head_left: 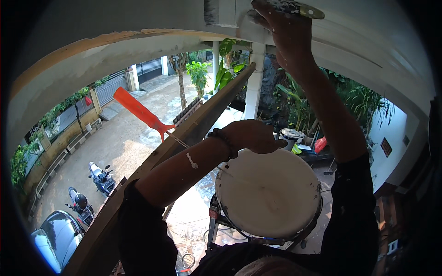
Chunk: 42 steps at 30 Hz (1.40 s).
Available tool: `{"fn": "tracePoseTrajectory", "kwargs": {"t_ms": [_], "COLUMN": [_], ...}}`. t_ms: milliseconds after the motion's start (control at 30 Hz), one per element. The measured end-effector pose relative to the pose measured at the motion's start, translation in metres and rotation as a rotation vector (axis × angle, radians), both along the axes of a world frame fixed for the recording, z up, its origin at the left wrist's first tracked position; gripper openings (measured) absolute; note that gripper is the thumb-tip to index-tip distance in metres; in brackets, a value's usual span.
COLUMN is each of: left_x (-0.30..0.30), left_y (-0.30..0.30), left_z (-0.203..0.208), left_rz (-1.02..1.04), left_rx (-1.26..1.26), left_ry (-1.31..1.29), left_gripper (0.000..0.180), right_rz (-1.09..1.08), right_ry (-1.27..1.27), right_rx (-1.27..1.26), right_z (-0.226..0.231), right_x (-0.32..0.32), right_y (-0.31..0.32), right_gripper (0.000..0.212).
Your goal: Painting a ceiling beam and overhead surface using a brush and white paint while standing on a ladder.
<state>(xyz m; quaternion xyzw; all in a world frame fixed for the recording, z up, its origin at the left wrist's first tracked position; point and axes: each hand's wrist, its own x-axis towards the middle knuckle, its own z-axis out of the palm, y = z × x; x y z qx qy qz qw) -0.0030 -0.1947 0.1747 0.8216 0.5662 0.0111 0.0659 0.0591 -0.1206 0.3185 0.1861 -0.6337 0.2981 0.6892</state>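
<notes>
My right hand (287,30) is raised at the top, closed around a paint-smeared paintbrush (313,12) whose handle end has a hole. It is close against the pale ceiling edge (225,14), and the bristle end is hard to make out. Lower down, my left hand (258,135), with a dark beaded bracelet at its wrist, is curled over the far rim of a round bucket of whitish paint (269,195). What its fingers hold, if anything, is hidden. An orange handle (142,110) with a thin rod sticks out past my left forearm; the rod passes behind the arm.
A long wooden beam (202,119) slants up beside my left arm. Below lie a driveway with motorcycles (101,177) and a car (57,239). A white post (253,94), plants (294,99) and another paint bucket (291,134) stand beyond. A ladder-like frame (213,223) is under the bucket.
</notes>
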Motion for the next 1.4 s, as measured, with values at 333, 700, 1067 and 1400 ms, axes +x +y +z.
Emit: {"fn": "tracePoseTrajectory", "kwargs": {"t_ms": [333,700,1067,1400], "left_x": [0.002,-0.003,-0.099,-0.217], "left_y": [-0.057,-0.074,-0.254,-0.245], "left_z": [0.006,0.073,-0.052,-0.137], "left_rz": [-0.088,0.069,0.681,0.707], "left_rx": [0.144,0.426,0.832,0.668], "left_ry": [-0.037,0.228,-0.196,0.234], "left_gripper": [0.084,0.069,0.048,0.071], "right_rz": [-0.251,-0.424,-0.803,-0.192], "right_ry": [-0.056,0.078,-0.036,-0.172], "right_rx": [-0.296,-0.451,-0.403,-0.793], "right_z": [-0.096,-0.173,-0.238,-0.276], "right_x": [0.159,0.224,0.247,0.221], "right_y": [-0.011,-0.022,-0.076,-0.083], "right_gripper": [0.029,0.031,0.03,0.026]}}
